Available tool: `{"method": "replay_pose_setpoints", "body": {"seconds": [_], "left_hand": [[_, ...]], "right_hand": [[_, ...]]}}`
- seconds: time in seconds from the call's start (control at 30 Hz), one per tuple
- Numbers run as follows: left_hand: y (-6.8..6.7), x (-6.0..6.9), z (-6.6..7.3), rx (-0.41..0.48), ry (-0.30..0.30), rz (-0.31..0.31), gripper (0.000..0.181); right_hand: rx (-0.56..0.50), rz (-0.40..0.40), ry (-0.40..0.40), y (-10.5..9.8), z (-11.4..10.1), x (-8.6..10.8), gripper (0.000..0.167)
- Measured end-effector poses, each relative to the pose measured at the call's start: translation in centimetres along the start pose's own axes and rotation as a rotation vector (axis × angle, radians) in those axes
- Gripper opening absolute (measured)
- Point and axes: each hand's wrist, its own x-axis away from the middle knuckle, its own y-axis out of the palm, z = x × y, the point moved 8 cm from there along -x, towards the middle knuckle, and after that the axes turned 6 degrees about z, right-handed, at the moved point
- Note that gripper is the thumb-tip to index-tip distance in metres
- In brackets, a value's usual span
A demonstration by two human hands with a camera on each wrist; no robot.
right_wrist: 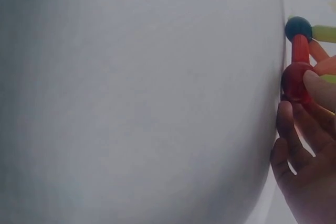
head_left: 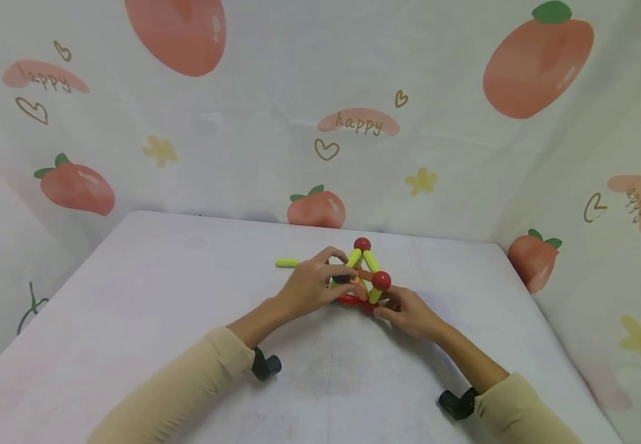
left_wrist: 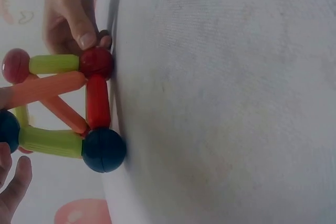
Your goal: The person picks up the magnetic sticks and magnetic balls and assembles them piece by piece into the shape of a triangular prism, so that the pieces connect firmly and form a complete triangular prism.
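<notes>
A frame of magnetic sticks and balls (head_left: 369,259) stands on the table, with yellow-green, orange and red sticks. My left hand (head_left: 311,282) is at its left side, fingertips holding an orange stick (left_wrist: 52,88) slanting across the front face. That stick's far end lies by the lower red ball (left_wrist: 96,63). An upper blue ball (left_wrist: 8,128) is beside my left fingers; a lower blue ball (left_wrist: 104,149) sits at the table. From the right, my right hand (head_left: 411,313) pinches the lower red ball (right_wrist: 297,82) between thumb and fingers. A red stick (left_wrist: 98,100) joins the two lower balls.
A loose yellow-green stick (head_left: 286,263) lies on the white table (head_left: 187,345) left of the frame, partly behind my left hand. Behind the table hangs a printed cloth (head_left: 242,123). A dark green cord (head_left: 33,306) shows at the left edge.
</notes>
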Motion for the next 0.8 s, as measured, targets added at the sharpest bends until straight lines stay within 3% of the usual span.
{"method": "replay_pose_setpoints", "body": {"seconds": [0.4,0.53,0.8], "left_hand": [[-0.3,0.0,-0.4,-0.066,0.020,-0.097,0.027],[-0.3,0.1,-0.4,-0.067,0.029,-0.103,0.027],[-0.2,0.5,-1.3,0.015,-0.059,-0.100,0.034]], "right_hand": [[-0.009,0.001,0.037,0.0,0.0,0.0,0.038],[-0.003,0.000,0.036,0.0,-0.1,0.0,0.037],[0.002,-0.005,0.056,0.0,0.0,-0.1,0.039]]}}
